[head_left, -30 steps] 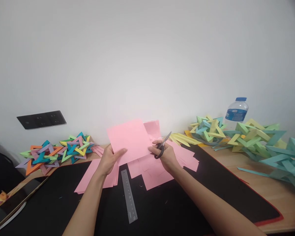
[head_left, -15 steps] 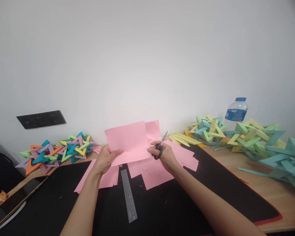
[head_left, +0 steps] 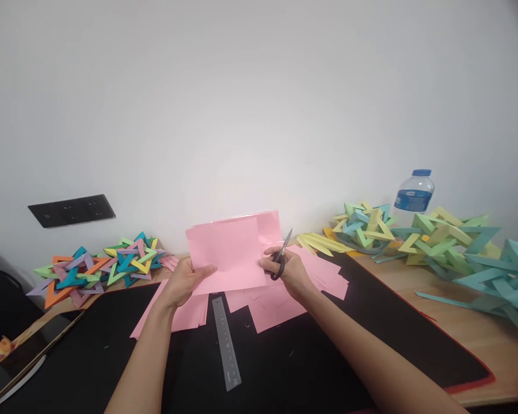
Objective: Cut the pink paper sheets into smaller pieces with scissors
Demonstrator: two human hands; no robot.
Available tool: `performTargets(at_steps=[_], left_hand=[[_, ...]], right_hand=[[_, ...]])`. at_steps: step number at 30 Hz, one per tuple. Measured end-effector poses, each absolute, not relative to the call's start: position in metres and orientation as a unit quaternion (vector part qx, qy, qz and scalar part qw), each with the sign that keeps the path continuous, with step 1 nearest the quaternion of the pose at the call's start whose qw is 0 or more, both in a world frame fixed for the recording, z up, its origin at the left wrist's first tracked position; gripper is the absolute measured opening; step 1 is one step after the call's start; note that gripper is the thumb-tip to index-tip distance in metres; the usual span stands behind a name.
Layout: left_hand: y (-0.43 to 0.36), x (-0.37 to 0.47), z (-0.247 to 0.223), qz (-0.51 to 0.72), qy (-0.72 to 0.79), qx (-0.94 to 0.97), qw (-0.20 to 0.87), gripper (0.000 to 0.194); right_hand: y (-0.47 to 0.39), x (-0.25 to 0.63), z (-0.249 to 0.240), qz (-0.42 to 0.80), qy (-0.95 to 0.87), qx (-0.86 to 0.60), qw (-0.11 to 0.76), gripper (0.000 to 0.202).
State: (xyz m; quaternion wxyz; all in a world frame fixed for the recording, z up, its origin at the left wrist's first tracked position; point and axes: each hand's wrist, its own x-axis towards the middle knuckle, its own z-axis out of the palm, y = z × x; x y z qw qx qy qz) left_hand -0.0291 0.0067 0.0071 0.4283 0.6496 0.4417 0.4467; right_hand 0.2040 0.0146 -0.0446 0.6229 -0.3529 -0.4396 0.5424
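Note:
A pink sheet of paper is held up above the mat. My left hand pinches its left side, thumb lying on the near face. My right hand carries a pair of scissors with dark handles, blades pointing up and to the right. Its fingertips also touch the paper's right edge. Behind the sheet shows a pink packet with a shiny clear wrapper. Under my hands lie a pink paper stack at left and loose pink pieces at right. A ruler lies nearest me.
On the wood table, folded-paper stars stand at left and greenish ones at right. Yellow strips lie behind the black mat. A bottle stands against the wall; a phone lies at left.
The pink sheet has dipped slightly and shifted a little right, so more of the wrapped packet's top edge shows behind it. Both hands keep their holds.

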Motion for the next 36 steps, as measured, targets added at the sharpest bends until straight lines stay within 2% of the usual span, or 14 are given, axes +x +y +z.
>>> performTargets(at_steps=[5,11,15,19,23,30,36], left_hand=[[0.003,-0.031,0.008,0.416,0.44,0.667,0.434,0.03],[0.0,-0.03,0.01,0.374,0.457,0.677,0.439,0.025],[0.005,-0.029,0.009,0.473,0.433,0.641,0.421,0.033],[0.009,-0.028,0.008,0.588,0.439,0.574,0.364,0.04],[0.007,-0.027,0.011,0.61,0.444,0.551,0.357,0.04],[0.005,-0.026,0.014,0.617,0.418,0.561,0.36,0.036],[0.006,-0.027,0.013,0.618,0.423,0.558,0.359,0.032]], right_hand=[[0.016,0.206,-0.044,0.535,-0.434,-0.338,0.641,0.043],[0.021,0.21,-0.042,0.517,-0.389,-0.328,0.689,0.046],[0.019,0.212,-0.037,0.527,-0.37,-0.295,0.706,0.042],[0.012,0.21,-0.038,0.568,-0.46,-0.313,0.607,0.044],[0.009,0.205,-0.048,0.6,-0.526,-0.319,0.512,0.04],[0.005,0.205,-0.051,0.62,-0.591,-0.283,0.431,0.034],[0.002,0.204,-0.048,0.618,-0.61,-0.276,0.413,0.034]])
